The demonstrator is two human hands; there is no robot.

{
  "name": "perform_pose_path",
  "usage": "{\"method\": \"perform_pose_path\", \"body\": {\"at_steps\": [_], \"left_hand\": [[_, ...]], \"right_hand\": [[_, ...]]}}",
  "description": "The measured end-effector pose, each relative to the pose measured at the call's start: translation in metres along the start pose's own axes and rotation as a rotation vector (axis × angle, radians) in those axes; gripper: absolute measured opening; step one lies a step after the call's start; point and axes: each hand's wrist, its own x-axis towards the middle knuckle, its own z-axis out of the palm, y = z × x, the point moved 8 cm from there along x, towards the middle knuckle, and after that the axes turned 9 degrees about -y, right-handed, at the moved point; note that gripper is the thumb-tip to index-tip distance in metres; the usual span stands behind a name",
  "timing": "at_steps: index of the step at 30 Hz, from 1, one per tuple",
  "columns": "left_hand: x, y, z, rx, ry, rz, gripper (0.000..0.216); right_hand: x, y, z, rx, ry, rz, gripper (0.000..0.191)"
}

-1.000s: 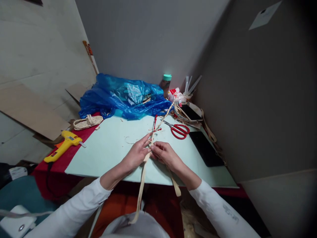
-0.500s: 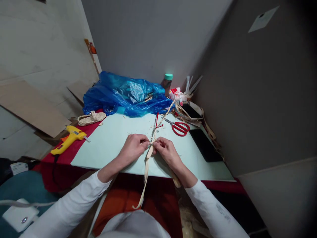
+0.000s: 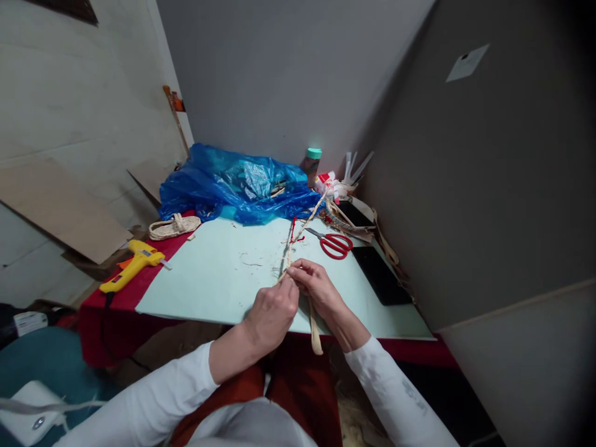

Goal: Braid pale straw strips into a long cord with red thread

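Observation:
A thin braided cord of pale plant fibre (image 3: 308,221) runs from the clutter at the back right down to my hands near the table's front edge. My left hand (image 3: 275,309) is closed on the fibre strands just below the braid's end. Right beside it, my right hand (image 3: 313,280) pinches the braid at its lower end between thumb and fingers. One loose flat fibre strip (image 3: 315,332) hangs below my right hand over the table edge. Red string (image 3: 293,231) lies by the cord. My fingers hide the crossing of the strands.
Red-handled scissors (image 3: 335,245) and a black phone (image 3: 382,275) lie to the right on a pale board (image 3: 200,282). On the left are a yellow glue gun (image 3: 135,266) and a woven shoe (image 3: 175,226). A blue plastic bag (image 3: 233,186) and a teal-lidded jar (image 3: 313,162) stand behind.
My left hand has moved right and toward my body, closing over the strands beside my right hand. The long strip that hung between my arms is no longer visible.

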Motion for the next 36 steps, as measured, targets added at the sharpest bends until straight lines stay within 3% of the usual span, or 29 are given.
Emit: {"method": "perform_pose_path", "body": {"at_steps": [2,4,6,9,11,16,19,21,24,28,32,36], "left_hand": [[0.002,-0.014,-0.014,-0.209,0.089,-0.012,0.024],[0.005,-0.041,-0.026,-0.485,0.196,-0.122,0.023],[0.014,-0.064,-0.023,-0.772,0.214,-0.201,0.013],[0.034,-0.057,0.014,-1.333,-0.163,-0.13,0.018],[0.039,-0.048,0.031,-1.516,-0.331,-0.116,0.02],[0.04,-0.045,0.041,-1.511,-0.358,-0.181,0.022],[0.038,-0.046,0.04,-1.462,-0.339,-0.22,0.022],[0.038,-0.05,0.038,-1.406,-0.272,-0.245,0.019],[0.037,-0.056,0.037,-1.315,-0.161,-0.284,0.02],[0.035,-0.056,0.04,-1.297,-0.117,-0.307,0.024],[0.03,-0.057,0.043,-1.401,-0.087,-0.388,0.02],[0.027,-0.057,0.045,-1.555,-0.105,-0.398,0.019]], "right_hand": [[-0.001,0.0,-0.001,0.036,0.001,0.027,0.025],[-0.003,-0.001,-0.001,0.055,0.003,0.044,0.025],[-0.005,-0.002,0.0,0.057,0.009,0.041,0.024],[-0.006,-0.001,0.004,0.068,-0.019,0.007,0.022],[-0.006,0.0,0.003,0.045,-0.022,-0.008,0.02],[-0.006,-0.004,-0.004,-0.097,-0.037,-0.032,0.019],[-0.008,-0.012,-0.004,-0.299,-0.074,-0.023,0.021],[-0.01,-0.02,-0.003,-0.541,-0.073,-0.014,0.021],[-0.017,-0.034,-0.001,-1.035,0.03,-0.004,0.018],[-0.027,-0.046,0.012,-1.509,0.118,0.076,0.013],[-0.034,-0.041,0.029,-1.56,0.053,0.156,0.025],[-0.039,-0.028,0.05,-1.523,0.079,0.047,0.027]]}}
